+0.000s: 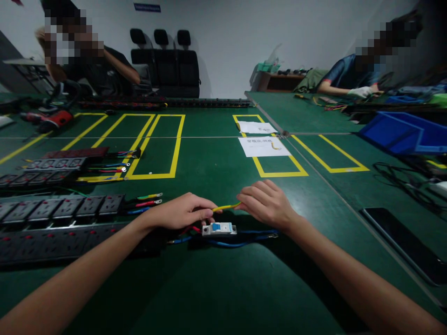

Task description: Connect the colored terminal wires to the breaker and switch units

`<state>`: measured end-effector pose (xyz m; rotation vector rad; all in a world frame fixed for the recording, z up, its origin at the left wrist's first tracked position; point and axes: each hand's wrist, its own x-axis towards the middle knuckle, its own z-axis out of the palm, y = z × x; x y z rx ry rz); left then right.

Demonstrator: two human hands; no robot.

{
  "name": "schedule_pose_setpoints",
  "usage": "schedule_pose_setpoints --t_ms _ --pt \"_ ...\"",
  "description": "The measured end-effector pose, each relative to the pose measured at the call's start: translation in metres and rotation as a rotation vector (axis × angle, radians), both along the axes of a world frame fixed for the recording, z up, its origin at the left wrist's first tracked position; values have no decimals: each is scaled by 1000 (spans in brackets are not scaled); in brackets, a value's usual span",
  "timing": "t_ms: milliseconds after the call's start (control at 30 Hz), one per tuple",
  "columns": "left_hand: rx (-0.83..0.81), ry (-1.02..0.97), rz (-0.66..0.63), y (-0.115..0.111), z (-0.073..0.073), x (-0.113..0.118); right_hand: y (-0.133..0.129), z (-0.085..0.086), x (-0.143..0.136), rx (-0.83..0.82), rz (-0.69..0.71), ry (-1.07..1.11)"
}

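A short yellow wire (226, 207) stretches between my two hands above the green table. My left hand (186, 211) pinches its left end, and the fingers of my right hand (265, 204) are closed on the right end. Just below the wire lies a white circuit breaker (220, 229) with a blue switch, close to my left fingertips. Blue wires (237, 242) with ring terminals run along its near side. A bit of red wire (194, 229) shows at its left. My left forearm passes over the black socket strips (80, 237).
More socket strips (56, 164) lie at the left, with a red power tool (56, 122) behind. Paper sheets (261, 147) rest beyond my hands. At the right are a phone (401, 242), black cables (405, 186) and a blue bin (405, 132). Two people sit across the table.
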<state>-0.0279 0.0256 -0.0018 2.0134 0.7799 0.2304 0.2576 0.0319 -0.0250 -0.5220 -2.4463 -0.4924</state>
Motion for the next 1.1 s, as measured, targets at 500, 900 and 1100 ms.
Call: schedule_pose_setpoints --t_ms 500,900,1100 --pt "81 31 -30 -1 2 5 -2 0 -8 -28 -56 -15" --pt "25 90 71 0 0 8 9 0 1 -343 -110 -92" --pt "45 96 50 0 1 6 16 -1 28 -474 -186 95"
